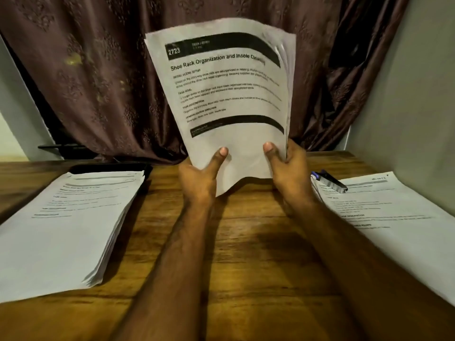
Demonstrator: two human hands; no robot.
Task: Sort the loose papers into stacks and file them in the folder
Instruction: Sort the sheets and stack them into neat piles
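Note:
I hold a bundle of printed sheets (229,94) upright above the middle of the wooden table (236,242). Its front page is headed "Shoe Rack Organization and Insole Cleaning". My left hand (199,175) grips the bundle's lower left corner, thumb on the front. At the lower right edge, my right hand (286,168) grips it the same way, fingers curled behind. A thick stack of papers (64,225) lies on the table at the left. Another paper pile (394,217) lies at the right. A dark folder (110,167) seems to lie under the left stack's far end.
A stapler (332,182) with a blue part rests on the far corner of the right pile. A dark brown curtain (98,77) hangs behind the table. A grey wall (413,107) stands at the right.

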